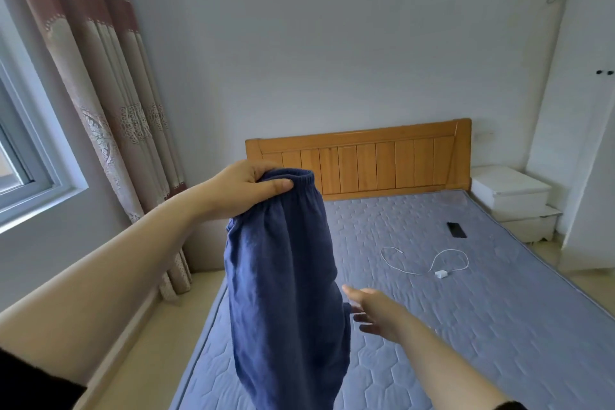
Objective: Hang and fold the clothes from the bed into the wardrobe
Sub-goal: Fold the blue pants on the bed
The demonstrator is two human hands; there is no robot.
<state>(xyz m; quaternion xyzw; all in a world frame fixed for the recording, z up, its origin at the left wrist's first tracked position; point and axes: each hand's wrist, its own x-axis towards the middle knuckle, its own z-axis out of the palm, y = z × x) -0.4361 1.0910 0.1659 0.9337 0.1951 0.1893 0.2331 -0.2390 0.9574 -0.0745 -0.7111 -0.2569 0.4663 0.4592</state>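
Your left hand (244,181) pinches the elastic waistband of the one blue garment (283,276), thumb over the gathered edge, so it hangs above the bed's (482,326) near left part. It looks light, soft and limp; it will sag wherever unsupported, so take the waistband's free side. Your right hand (372,311) is beside the cloth, fingers (361,318) spread, holding nothing. Farther right lie one white charger cable (432,263) and one phone (456,229); one white wardrobe (585,143) stands beyond.

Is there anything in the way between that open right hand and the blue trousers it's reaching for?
Nothing visible. The right hand is open right beside the blue trousers, which hang from the left hand above the mattress. Only air lies between them.
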